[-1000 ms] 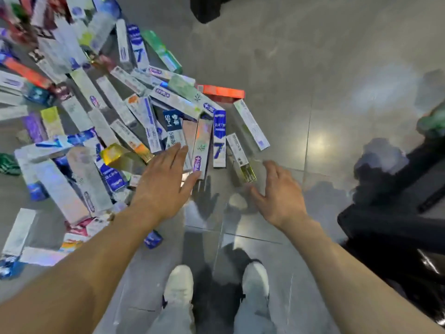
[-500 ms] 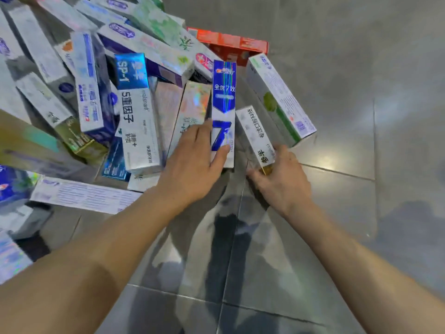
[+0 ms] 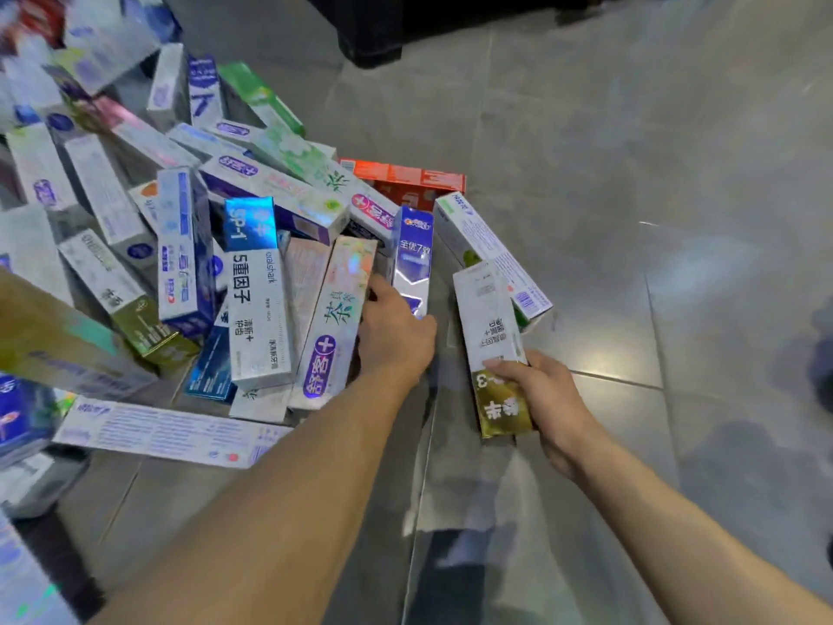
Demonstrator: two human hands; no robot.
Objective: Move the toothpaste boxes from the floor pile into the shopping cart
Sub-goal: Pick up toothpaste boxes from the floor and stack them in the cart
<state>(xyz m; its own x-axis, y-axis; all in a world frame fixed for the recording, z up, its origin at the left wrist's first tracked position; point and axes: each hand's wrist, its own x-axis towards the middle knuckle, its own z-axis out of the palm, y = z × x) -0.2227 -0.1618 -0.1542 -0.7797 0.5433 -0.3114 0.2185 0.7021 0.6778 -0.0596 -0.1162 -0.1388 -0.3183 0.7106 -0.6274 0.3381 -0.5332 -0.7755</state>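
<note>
Floor (image 3: 586, 173): grey glossy tiles, fills the frame. A dark object (image 3: 374, 33) stands on it at 12 o'clock; cannot tell what it is. No shopping cart identifiable in view.

Pile of toothpaste boxes (image 3: 148, 227): spread over the floor from 8 o'clock round to 11 o'clock, boxes lying crosswise and overlapping, far ones blurred. An orange-red box (image 3: 405, 175) lies at the pile's right edge, near frame centre; a white box with green print (image 3: 487, 250) lies just right of it, pointing toward 4 o'clock.

Left hand (image 3: 394, 336): at frame centre, forearm entering from 7 o'clock. Its fingers are curled round the lower end of the blue box (image 3: 414, 259), which stands tilted up out of the pile edge; the hand also touches the holographic white box (image 3: 338, 318) beside it.

Right hand (image 3: 541, 399): at 5 o'clock of centre, forearm entering from the lower right corner. It grasps the white-and-gold box (image 3: 491, 349) by its gold end, thumb across the face, fingers wrapped behind. The box is lifted clear of the pile, its long axis toward 12 o'clock, its white end overlapping the white box with green print in view.
</note>
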